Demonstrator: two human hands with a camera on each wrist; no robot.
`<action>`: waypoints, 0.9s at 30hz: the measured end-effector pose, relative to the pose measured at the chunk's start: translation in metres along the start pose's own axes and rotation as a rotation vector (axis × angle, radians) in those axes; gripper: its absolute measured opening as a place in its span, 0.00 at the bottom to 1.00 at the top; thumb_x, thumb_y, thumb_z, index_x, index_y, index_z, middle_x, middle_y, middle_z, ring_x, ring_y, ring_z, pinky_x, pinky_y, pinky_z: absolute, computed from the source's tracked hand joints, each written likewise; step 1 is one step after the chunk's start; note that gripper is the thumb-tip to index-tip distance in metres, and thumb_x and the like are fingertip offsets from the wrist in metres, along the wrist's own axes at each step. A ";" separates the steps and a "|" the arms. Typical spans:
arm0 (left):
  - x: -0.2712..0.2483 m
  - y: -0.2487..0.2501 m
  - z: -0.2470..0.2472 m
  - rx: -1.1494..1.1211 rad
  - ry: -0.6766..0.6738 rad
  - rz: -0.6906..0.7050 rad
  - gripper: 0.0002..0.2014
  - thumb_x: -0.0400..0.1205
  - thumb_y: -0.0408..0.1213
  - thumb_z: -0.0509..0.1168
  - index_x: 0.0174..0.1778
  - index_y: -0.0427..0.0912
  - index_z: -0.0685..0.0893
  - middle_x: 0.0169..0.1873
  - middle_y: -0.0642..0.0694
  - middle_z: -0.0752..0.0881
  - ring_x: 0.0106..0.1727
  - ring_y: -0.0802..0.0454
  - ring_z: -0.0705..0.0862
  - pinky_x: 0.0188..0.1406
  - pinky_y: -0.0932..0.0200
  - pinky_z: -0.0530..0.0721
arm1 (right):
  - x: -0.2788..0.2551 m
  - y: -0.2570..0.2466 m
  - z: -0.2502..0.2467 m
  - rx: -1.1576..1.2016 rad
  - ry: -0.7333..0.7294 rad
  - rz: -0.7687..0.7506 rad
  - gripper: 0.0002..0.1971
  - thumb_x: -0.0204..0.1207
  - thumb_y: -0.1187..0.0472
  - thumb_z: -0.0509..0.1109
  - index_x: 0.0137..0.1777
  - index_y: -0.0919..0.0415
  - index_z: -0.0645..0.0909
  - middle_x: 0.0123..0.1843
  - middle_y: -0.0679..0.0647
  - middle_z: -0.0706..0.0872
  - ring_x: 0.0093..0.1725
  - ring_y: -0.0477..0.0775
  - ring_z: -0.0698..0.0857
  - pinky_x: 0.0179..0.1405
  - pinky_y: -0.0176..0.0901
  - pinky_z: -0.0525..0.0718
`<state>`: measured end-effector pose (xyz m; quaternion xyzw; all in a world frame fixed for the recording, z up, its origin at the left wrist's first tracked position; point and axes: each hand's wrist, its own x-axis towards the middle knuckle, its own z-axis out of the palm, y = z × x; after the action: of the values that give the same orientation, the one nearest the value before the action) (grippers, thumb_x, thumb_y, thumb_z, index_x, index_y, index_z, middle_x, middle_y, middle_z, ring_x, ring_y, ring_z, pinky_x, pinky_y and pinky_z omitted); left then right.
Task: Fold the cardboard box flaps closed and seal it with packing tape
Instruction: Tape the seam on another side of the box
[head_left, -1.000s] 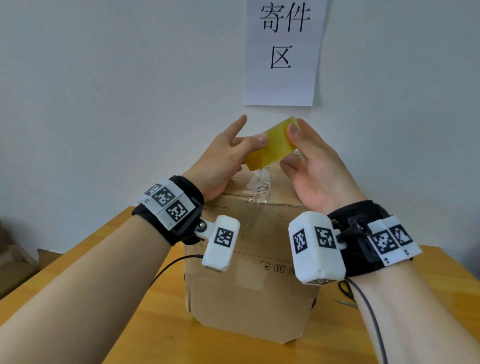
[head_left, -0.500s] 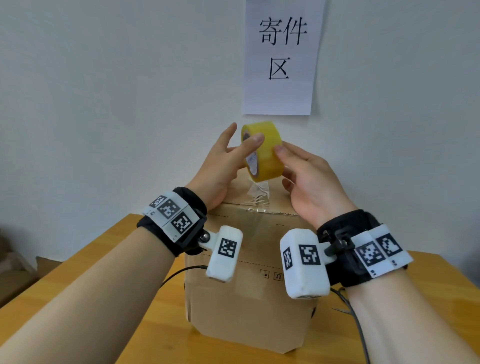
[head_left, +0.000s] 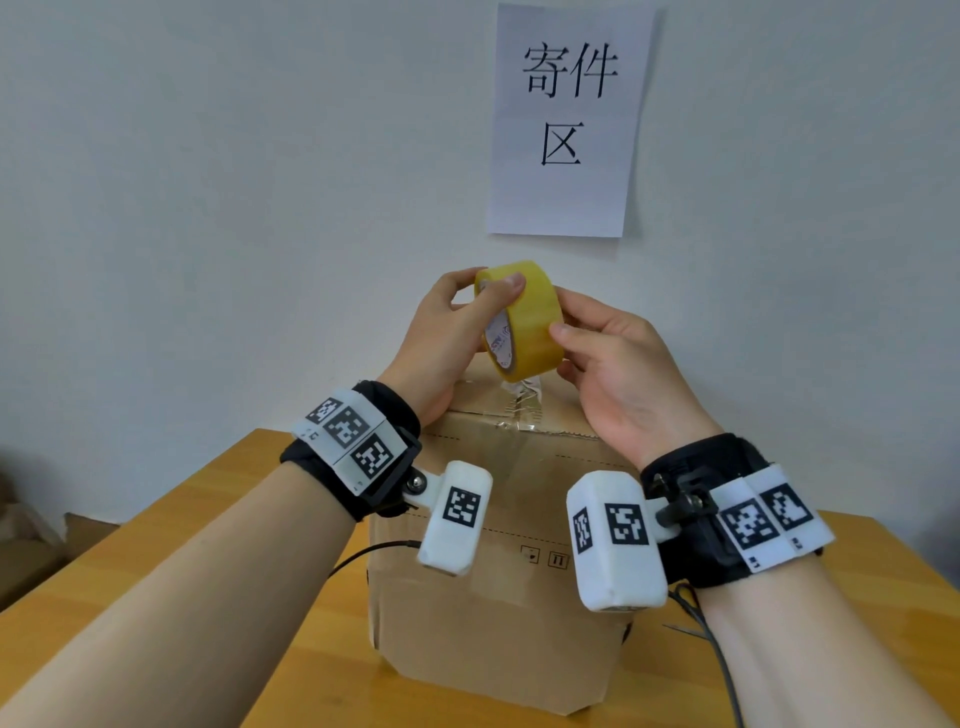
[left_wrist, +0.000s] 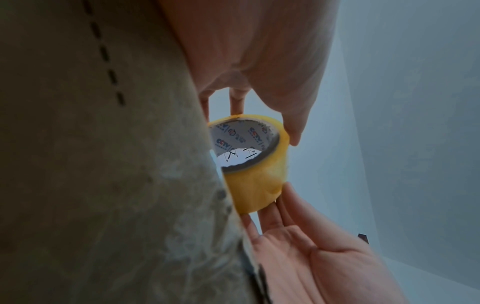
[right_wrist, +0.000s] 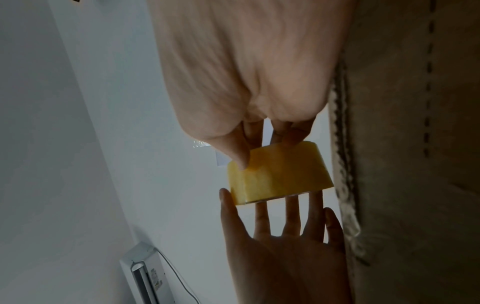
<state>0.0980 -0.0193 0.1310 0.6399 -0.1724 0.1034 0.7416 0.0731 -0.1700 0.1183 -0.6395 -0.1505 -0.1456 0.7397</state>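
Tape roll (head_left: 521, 318) now turned core-side toward the camera, held above the closed box (head_left: 498, 571) on the worktop (head_left: 208, 545). Left hand (head_left: 447, 332) and right hand (head_left: 613, 374) both pinch it. Likely hunting the tape's loose end; new sealing not yet begun.

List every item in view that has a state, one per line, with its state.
cardboard box: upright on the table, top flaps folded shut, clear tape crumpled along the top seam.
tape roll: held above the box between both hands, tilted, core facing left.
left hand: pinches the roll's rim.
right hand: fingertips grip the roll's outer face.
paper sign: stuck flat on the wall.
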 end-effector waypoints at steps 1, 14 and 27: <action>0.000 0.000 0.000 -0.001 0.002 0.000 0.24 0.82 0.50 0.69 0.74 0.47 0.76 0.56 0.46 0.87 0.49 0.49 0.89 0.22 0.78 0.76 | 0.000 -0.001 0.000 0.001 0.000 0.001 0.20 0.83 0.72 0.62 0.69 0.58 0.85 0.63 0.55 0.90 0.67 0.62 0.84 0.60 0.48 0.74; 0.001 -0.001 -0.001 0.021 -0.007 -0.011 0.24 0.83 0.55 0.66 0.72 0.47 0.77 0.54 0.47 0.88 0.46 0.55 0.89 0.22 0.77 0.77 | 0.002 0.001 0.001 -0.006 0.049 -0.026 0.15 0.83 0.67 0.67 0.65 0.57 0.88 0.60 0.56 0.92 0.56 0.55 0.85 0.50 0.46 0.72; 0.007 -0.008 -0.003 0.044 -0.010 0.019 0.27 0.80 0.58 0.68 0.72 0.48 0.78 0.57 0.47 0.88 0.53 0.52 0.91 0.38 0.69 0.85 | 0.000 -0.003 0.002 0.039 0.084 0.018 0.14 0.83 0.68 0.67 0.62 0.57 0.89 0.57 0.57 0.93 0.52 0.54 0.86 0.48 0.43 0.73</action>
<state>0.1077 -0.0185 0.1257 0.6548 -0.1798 0.1110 0.7256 0.0715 -0.1680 0.1210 -0.6199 -0.1163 -0.1625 0.7588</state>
